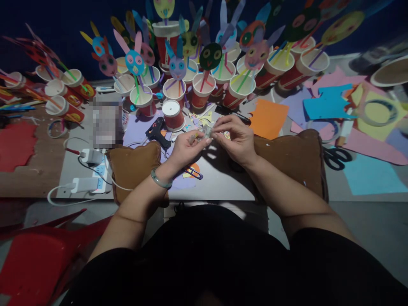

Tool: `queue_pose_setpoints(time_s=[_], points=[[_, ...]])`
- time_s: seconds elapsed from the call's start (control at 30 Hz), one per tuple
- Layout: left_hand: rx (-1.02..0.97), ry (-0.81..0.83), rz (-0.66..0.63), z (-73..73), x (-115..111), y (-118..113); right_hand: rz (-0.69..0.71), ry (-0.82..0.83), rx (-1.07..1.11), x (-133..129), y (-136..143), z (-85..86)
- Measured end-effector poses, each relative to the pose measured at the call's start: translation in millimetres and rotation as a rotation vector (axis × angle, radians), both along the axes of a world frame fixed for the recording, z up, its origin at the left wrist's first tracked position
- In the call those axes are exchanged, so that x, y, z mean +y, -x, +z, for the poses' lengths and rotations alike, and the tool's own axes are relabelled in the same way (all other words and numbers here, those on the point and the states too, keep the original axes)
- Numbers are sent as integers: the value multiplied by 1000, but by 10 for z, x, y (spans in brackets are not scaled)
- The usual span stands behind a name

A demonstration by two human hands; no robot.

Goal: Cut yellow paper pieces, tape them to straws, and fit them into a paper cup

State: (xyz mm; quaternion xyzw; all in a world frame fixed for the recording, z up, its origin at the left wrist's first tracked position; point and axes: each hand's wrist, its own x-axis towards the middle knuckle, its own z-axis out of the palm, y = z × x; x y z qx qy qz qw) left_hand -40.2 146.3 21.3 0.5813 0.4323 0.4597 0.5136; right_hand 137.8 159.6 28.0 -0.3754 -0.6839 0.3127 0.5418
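Observation:
A small pale, crinkled piece (207, 129), perhaps clear plastic, is pinched between the fingertips of my two hands above the table. My left hand (186, 148), with a bangle (161, 179) at the wrist, grips its near left side. On the other side my right hand (236, 138) pinches it between thumb and fingers. What the piece is exactly is too small to tell. Left of my hands lies a black glue gun (158, 132), beside an upturned red and white paper cup (173, 114). A purple craft knife (194, 171) rests below my left hand.
Paper cups (203, 90) with colourful rabbit faces on straws crowd the back. Brown cushions (290, 163) lie under my forearms. Scissors (338, 158), an orange sheet (269, 118) and paper scraps are on the right. A power strip (100, 176) with chargers and cables sits left.

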Motion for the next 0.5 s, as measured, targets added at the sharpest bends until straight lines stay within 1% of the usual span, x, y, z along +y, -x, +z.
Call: queue_pose_setpoints(time_s=[0.1, 0.27, 0.37, 0.5], points=[[5, -4, -3, 8, -2, -2, 36, 103, 79, 16, 9, -4], [7, -2, -6, 7, -13, -1, 66, 274, 273, 34, 44, -57], [-5, 12, -14, -7, -17, 0, 64, 349, 324, 34, 49, -73], [-27, 55, -18, -9, -15, -9, 65, 402, 354, 58, 9, -54]])
